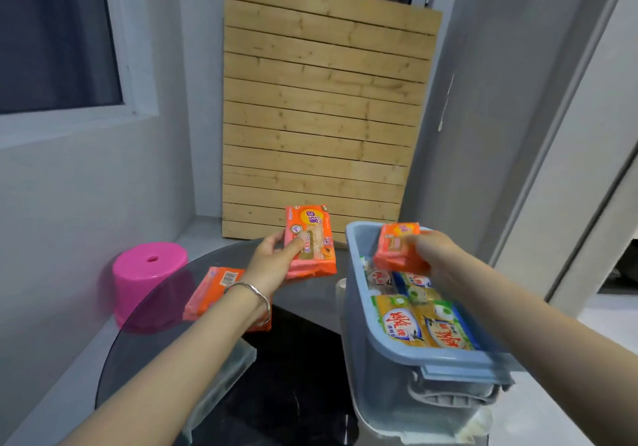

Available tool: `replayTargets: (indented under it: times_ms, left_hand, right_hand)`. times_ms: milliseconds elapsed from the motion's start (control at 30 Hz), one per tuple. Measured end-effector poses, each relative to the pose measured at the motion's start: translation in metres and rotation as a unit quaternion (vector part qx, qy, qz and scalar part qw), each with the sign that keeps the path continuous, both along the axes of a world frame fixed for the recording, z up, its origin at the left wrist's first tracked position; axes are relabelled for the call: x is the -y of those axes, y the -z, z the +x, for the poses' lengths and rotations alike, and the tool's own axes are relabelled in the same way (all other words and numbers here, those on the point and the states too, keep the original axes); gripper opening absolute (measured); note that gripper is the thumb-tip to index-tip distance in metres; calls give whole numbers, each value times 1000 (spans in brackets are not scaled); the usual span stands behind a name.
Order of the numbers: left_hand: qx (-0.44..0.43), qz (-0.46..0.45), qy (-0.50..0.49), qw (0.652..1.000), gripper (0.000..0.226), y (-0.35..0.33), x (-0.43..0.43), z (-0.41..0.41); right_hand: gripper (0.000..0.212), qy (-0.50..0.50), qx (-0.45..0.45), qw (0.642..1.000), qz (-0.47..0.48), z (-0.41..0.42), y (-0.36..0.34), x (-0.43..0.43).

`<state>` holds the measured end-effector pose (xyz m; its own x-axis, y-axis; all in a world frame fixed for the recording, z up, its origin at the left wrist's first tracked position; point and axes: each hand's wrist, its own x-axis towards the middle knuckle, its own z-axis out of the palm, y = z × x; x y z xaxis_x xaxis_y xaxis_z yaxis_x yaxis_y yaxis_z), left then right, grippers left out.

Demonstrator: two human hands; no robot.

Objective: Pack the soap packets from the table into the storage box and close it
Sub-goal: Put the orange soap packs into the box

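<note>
Orange soap packets: one (312, 242) gripped in left hand (272, 262); another (398, 247) gripped in right hand (438, 256) over blue storage box (359, 293).

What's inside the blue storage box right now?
The storage box holds yellow and green soap packets lying flat. The right hand holds an orange packet over the far end, hiding what lies beneath. Lower layers cannot be seen.
</note>
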<state>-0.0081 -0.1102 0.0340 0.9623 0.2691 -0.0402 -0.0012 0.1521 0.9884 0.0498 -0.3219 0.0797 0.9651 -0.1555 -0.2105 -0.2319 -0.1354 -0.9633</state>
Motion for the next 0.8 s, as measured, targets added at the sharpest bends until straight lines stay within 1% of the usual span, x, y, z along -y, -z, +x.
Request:
replayTargets:
  times_ms: [100,200,267,367,467,533,567,600,667,733,800]
  left_hand:
    - [2,-4,2,1000,50,-7,8,1]
    - [8,-3,5,1000,49,-10,12,2]
    - [7,5,7,1000,51,-13,14,3]
    - [9,8,16,1000,51,-16,19,5]
    - [13,6,19,1000,47,-18,30,9]
    - [14,8,29,999,48,-20,40,12]
    - [15,11,36,999,47,-22,45,14]
    - [17,16,43,999,47,-25,50,16]
    - [18,24,57,998,47,-29,60,19]
    - [10,38,69,997,43,-33,71,23]
    - [1,52,83,995,40,-35,81,25]
  right_hand:
    - [31,-31,-63,997,-41,12,23,5]
    - [34,-105,-76,990,-52,13,26,3]
    - [31,-149,-87,983,-58,12,26,3]
    - [30,-173,-93,978,-64,12,25,6]
    - [35,-170,-66,975,-128,7,17,10]
    - [46,-166,-7,975,-148,7,10,16]
    - [53,-173,40,973,-149,8,5,19]
    - [61,-196,91,965,-149,7,-1,23]
    - [80,-284,163,926,-186,4,-16,30]
    - [99,-371,190,871,-261,1,-29,35]
    - [112,-412,198,830,-320,0,-35,39]
